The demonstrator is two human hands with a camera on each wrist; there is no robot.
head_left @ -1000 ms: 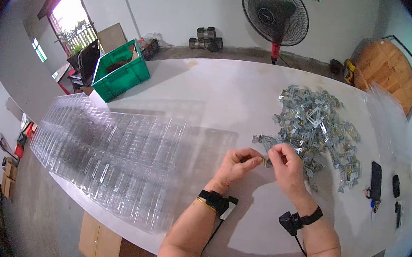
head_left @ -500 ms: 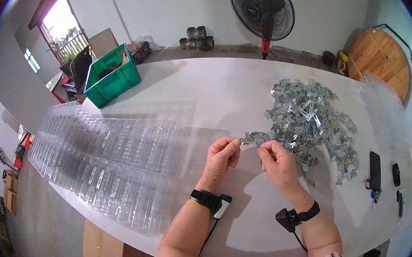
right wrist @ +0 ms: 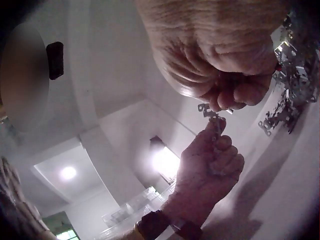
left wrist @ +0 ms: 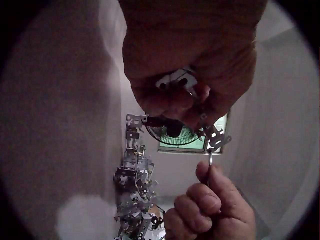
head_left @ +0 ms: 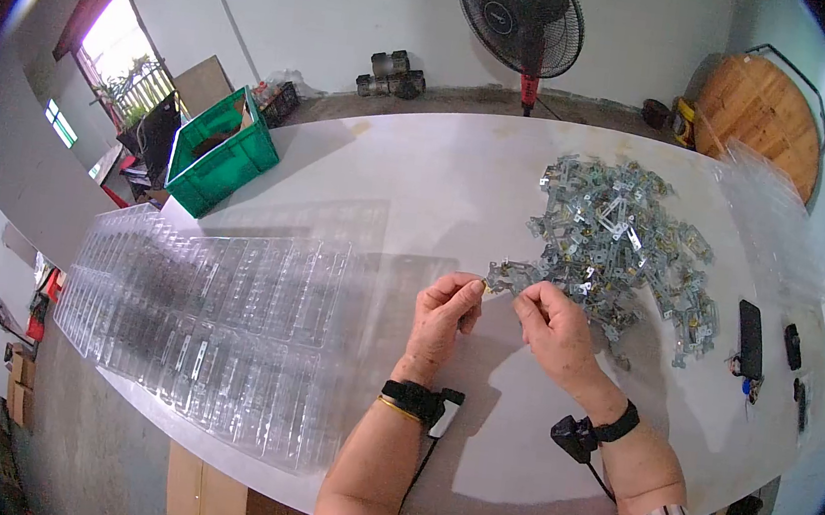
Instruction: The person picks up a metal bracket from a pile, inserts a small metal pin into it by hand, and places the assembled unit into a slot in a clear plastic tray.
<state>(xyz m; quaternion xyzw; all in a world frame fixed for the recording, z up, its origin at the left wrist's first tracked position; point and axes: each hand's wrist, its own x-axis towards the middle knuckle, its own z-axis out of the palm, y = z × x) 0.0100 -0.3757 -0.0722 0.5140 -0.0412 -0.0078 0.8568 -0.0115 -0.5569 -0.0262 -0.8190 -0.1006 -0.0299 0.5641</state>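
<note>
My left hand [head_left: 440, 323] pinches a small grey metal bracket [left wrist: 216, 140] between thumb and forefinger. Another holed metal plate [left wrist: 172, 80] shows inside its curled fingers in the left wrist view. Just to the right, my right hand [head_left: 559, 335] grips a thin shiny metal rod [left wrist: 210, 162], its tip right at the bracket. The rod's other end is hidden in the fist. Behind both hands, a heap of similar metal brackets [head_left: 602, 222] spreads over the white table [head_left: 411, 177]; its near left edge overlaps the fingertips in the head view.
Clear plastic trays [head_left: 279, 284] with narrow slots cover the table's left side, a few slots bearing metal pieces. A green crate [head_left: 226, 166] stands at the far left. On the right lie a black phone [head_left: 750, 338], small dark objects and clear plastic sheeting [head_left: 769, 215].
Over the first half second my left hand drew left and turned more upright, widening the gap between the hands. Since then both have stayed nearly still. The head view also shifted slightly.
</note>
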